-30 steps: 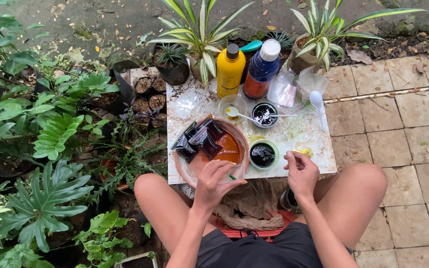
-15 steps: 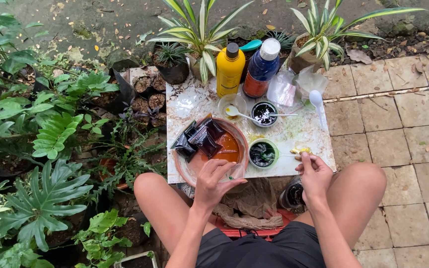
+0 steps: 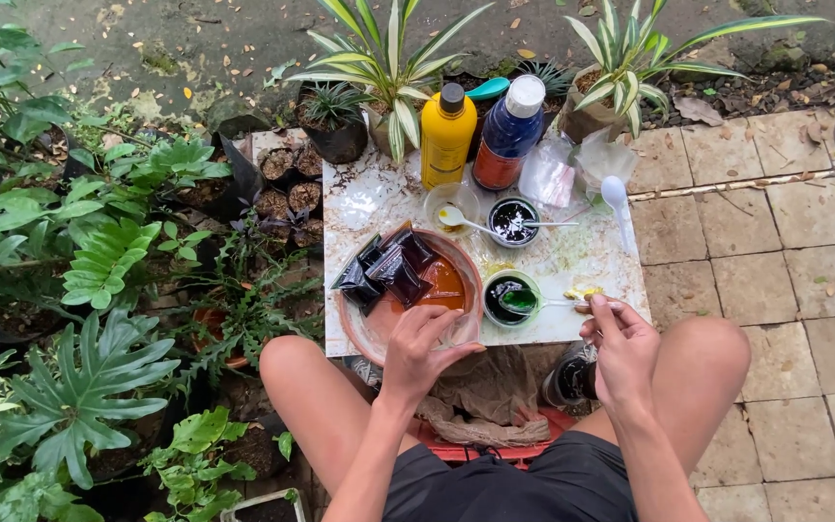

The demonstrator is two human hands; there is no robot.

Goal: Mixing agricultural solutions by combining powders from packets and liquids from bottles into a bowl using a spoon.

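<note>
Tabletop spoon (image 3: 545, 303) in right hand (image 3: 620, 343)

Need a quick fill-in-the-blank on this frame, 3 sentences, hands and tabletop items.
1. The left hand rests on the rim of the clay ____, which holds orange liquid.
2. The right hand holds the handle of a spoon lying in a small cup of dark ____ liquid.
3. At the far edge of the marble table, the bottle beside the blue bottle is ____.

Missing words: bowl; green; yellow
</note>
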